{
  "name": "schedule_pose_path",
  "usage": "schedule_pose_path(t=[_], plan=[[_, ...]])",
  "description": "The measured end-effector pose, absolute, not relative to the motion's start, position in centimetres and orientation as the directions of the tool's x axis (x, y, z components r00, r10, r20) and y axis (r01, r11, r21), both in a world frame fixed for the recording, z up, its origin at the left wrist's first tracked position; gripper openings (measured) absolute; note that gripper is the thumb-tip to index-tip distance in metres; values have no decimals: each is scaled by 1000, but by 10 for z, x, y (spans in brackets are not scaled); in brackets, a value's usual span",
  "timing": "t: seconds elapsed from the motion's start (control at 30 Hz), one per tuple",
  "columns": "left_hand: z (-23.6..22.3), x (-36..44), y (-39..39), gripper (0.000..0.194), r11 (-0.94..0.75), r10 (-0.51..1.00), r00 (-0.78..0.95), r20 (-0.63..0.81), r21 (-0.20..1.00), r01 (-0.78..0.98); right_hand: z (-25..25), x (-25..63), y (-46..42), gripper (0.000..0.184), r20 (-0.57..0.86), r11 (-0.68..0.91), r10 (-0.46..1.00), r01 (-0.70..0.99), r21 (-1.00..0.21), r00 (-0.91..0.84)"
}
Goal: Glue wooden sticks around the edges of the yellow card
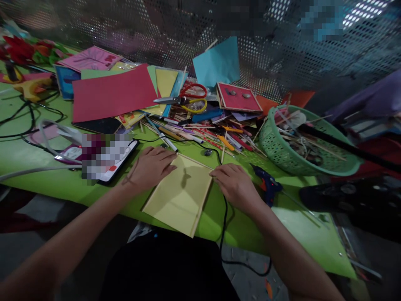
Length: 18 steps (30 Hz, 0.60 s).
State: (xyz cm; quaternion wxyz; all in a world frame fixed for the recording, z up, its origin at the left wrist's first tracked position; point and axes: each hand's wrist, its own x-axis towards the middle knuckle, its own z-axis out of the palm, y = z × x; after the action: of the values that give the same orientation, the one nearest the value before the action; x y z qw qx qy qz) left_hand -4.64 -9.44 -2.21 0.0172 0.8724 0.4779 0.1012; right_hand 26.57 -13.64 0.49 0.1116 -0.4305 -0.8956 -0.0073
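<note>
A pale yellow card (178,196) lies in front of me on the green table, with thin wooden sticks along its top and right edges. My left hand (153,167) grips its upper left corner, fingers and thumb close together. At the upper right corner, the fingertips of my right hand (236,184) are closed on the stick edge. A dark shadow falls across the middle of the card. Just right of my right hand lies a blue glue gun (267,184). A white marker (168,142) points toward the card's top edge.
Left of my left hand lies a phone (120,161). Behind the card are scissors (188,99), a red sheet (115,92) and several pens and sticks. A green basket (269,142) of scraps stands right. A black cable (224,225) runs past the table's front edge.
</note>
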Motion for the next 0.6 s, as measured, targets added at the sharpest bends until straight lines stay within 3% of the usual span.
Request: schedule_pose_path(t=[0.2,0.6], plan=[[-25,-50,-96,44,-541,833,497,243,168,824,12,273,-133,24,163,562,822,823,-81,-546],[-33,-55,-90,47,-555,827,516,224,187,810,19,274,-141,32,-48,595,801,803,-40,-596]])
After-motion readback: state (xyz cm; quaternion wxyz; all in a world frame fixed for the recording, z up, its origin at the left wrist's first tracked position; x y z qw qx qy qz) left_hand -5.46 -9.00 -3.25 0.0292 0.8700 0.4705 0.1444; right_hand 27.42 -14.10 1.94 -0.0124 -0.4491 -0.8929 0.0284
